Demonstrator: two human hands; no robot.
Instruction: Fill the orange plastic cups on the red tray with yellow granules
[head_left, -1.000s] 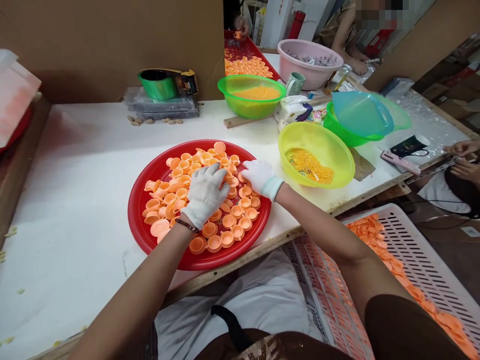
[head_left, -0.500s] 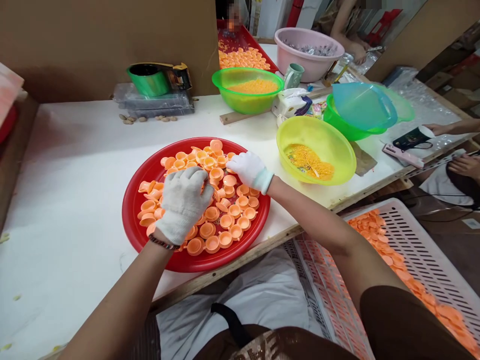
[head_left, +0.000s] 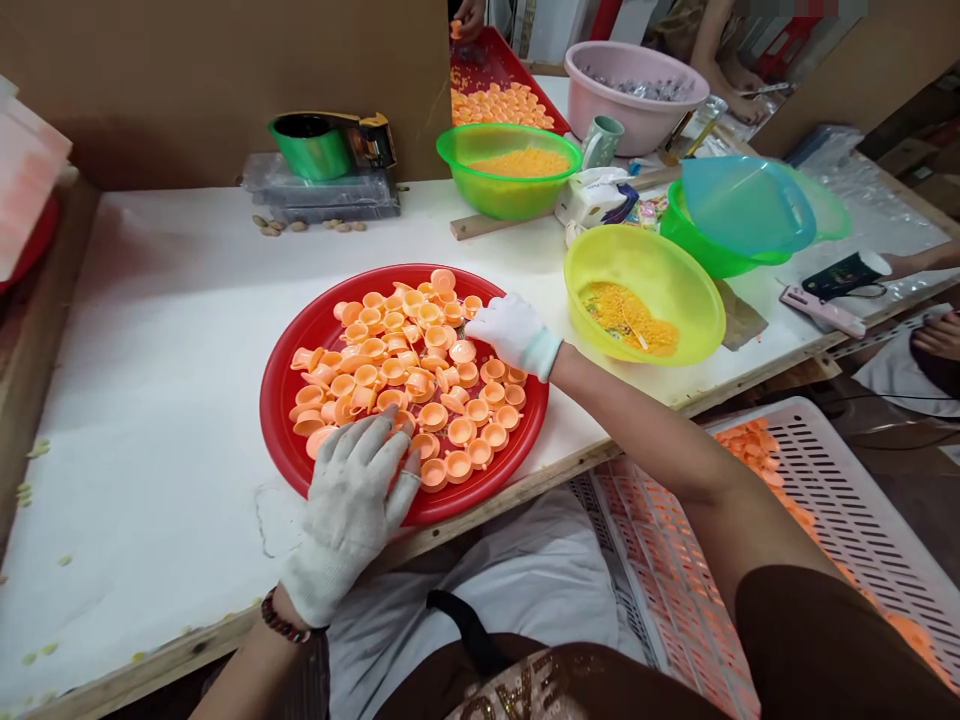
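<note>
Many small orange plastic toy cups [head_left: 478, 411] with tiny handles lie in a round red tray [head_left: 279, 420] on the white table. My left hand [head_left: 356, 500], in a white knit glove, reaches over the tray's near left rim. Its fingers are spread, with the tips among the cups, and it grips nothing. At the tray's far right rim is my gloved right hand [head_left: 508, 330], its fingers stretched toward the cups at that side. Its palm faces away from view. Most cups stand upright; some are tipped over or lie on others.
A yellow bowl [head_left: 705, 310] with small yellow pieces stands right of the tray. Behind are a green bowl [head_left: 472, 195], a pink basin [head_left: 637, 110] and a tape dispenser [head_left: 319, 150]. A white crate [head_left: 840, 480] with orange parts is below at right. Other people's hands show beyond.
My left hand has drawn back from the middle of the cups to the tray's near left rim, and its fingers have spread. My right hand stays by the far right rim.
</note>
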